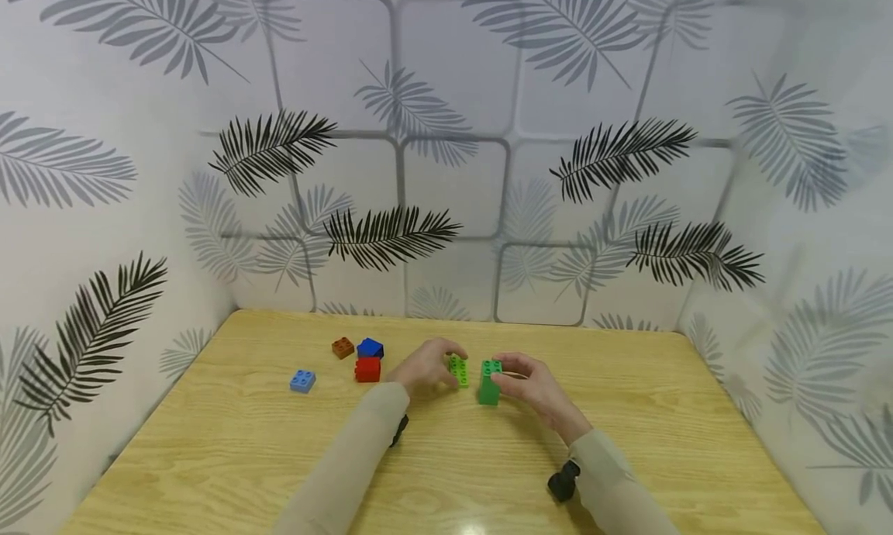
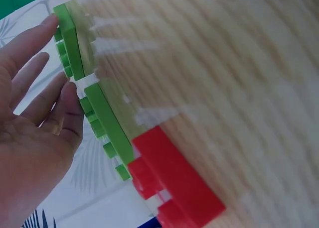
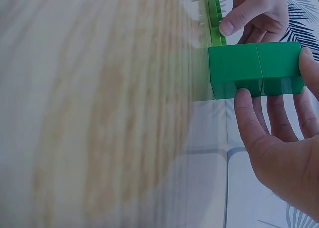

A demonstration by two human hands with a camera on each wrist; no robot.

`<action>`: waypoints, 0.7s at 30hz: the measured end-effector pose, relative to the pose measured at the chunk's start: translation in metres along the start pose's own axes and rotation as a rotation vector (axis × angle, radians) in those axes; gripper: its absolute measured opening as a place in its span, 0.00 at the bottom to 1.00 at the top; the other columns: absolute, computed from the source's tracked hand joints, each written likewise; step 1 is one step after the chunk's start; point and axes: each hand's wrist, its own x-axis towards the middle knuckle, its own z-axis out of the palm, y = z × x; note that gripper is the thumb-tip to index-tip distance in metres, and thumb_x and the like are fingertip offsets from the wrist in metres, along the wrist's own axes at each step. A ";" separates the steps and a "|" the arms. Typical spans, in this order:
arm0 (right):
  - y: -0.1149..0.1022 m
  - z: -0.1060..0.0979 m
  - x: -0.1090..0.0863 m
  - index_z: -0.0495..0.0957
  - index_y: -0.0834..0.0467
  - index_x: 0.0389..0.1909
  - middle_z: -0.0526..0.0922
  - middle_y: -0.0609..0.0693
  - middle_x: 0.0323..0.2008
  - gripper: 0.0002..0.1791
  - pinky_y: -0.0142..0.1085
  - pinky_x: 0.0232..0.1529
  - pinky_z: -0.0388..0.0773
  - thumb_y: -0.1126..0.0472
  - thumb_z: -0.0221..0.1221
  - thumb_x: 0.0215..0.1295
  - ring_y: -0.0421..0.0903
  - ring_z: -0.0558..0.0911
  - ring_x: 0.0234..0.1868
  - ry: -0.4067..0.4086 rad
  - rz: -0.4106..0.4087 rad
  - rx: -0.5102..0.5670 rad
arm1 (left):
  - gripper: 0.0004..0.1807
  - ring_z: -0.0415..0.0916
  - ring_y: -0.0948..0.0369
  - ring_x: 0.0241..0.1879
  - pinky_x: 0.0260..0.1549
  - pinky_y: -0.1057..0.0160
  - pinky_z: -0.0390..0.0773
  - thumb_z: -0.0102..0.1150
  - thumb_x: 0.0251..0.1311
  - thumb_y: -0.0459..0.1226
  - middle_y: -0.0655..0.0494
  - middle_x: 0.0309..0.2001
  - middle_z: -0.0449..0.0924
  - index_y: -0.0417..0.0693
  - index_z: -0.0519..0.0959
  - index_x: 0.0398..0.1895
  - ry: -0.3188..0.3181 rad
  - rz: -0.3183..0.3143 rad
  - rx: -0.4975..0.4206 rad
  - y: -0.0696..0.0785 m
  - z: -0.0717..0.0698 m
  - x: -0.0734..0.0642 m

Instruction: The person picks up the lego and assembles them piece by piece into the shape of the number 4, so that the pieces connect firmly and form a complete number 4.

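Two flat lime-green bricks lie in line on the table, studs up; in the left wrist view they are the farther lime brick [image 2: 75, 44] and the nearer lime brick [image 2: 110, 121]. My left hand [image 1: 427, 366] is spread loosely over them, fingertips right at the studs. Just to their right, a stack of two green bricks [image 1: 489, 391] stands upright. The right hand [image 1: 533, 388] holds this stack from the right, its thumb and fingers at the sides and top. In the right wrist view the stack [image 3: 237, 66] shows a seam midway.
On the left of the wooden table [image 1: 230, 442] lie a red brick [image 1: 367, 370], a dark blue brick [image 1: 370, 349], an orange-brown brick [image 1: 343, 347] and a light blue brick [image 1: 303, 381]. A leaf-patterned wall [image 1: 453, 279] rises behind the table.
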 end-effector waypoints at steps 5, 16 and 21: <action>0.001 0.000 0.000 0.68 0.62 0.67 0.74 0.59 0.62 0.32 0.43 0.56 0.79 0.56 0.65 0.65 0.48 0.77 0.57 -0.002 0.004 0.005 | 0.33 0.68 0.51 0.65 0.64 0.49 0.69 0.75 0.48 0.31 0.51 0.65 0.73 0.47 0.77 0.62 -0.020 -0.011 0.054 0.003 0.003 0.000; 0.002 0.003 0.000 0.69 0.61 0.66 0.74 0.60 0.62 0.31 0.43 0.57 0.78 0.56 0.64 0.65 0.48 0.78 0.57 -0.011 0.001 -0.006 | 0.37 0.72 0.55 0.55 0.55 0.53 0.75 0.75 0.46 0.35 0.52 0.63 0.74 0.47 0.74 0.65 -0.002 0.048 0.051 -0.006 -0.005 -0.004; 0.003 0.001 0.000 0.68 0.62 0.66 0.74 0.61 0.62 0.31 0.44 0.57 0.78 0.56 0.63 0.66 0.48 0.78 0.56 -0.002 -0.013 -0.012 | 0.30 0.67 0.51 0.60 0.57 0.48 0.72 0.73 0.51 0.37 0.49 0.63 0.70 0.49 0.78 0.61 0.044 0.095 0.017 -0.007 -0.010 -0.008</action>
